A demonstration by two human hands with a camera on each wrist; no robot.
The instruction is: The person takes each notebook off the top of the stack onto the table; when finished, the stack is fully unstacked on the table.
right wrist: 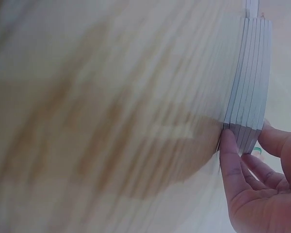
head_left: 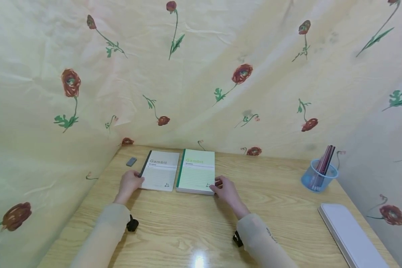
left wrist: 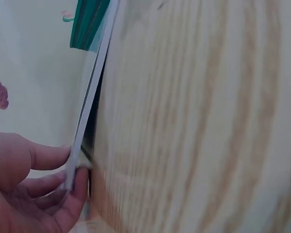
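My left hand (head_left: pixel 130 185) pinches the lower left corner of a pale notebook (head_left: pixel 160 171) with a black spine and "Gambit" on its cover. The left wrist view shows the thumb above its thin edge (left wrist: pixel 89 104) and fingertips below, that edge tilted off the wood. To its right lies a stack of light-green notebooks (head_left: pixel 197 171) with green spines. My right hand (head_left: pixel 227 189) grips the stack's lower right corner. In the right wrist view, several page blocks (right wrist: pixel 247 77) sit between the thumb on the top cover and a fingertip at the bottom one.
A small grey eraser-like block (head_left: pixel 131 161) lies left of the notebooks. At the right stand a blue mesh pen cup (head_left: pixel 316 182) with pencils and a long white case (head_left: pixel 351 234). Flower-printed cloth (head_left: pixel 194 85) walls the wooden table (head_left: pixel 181 230) at the back and sides.
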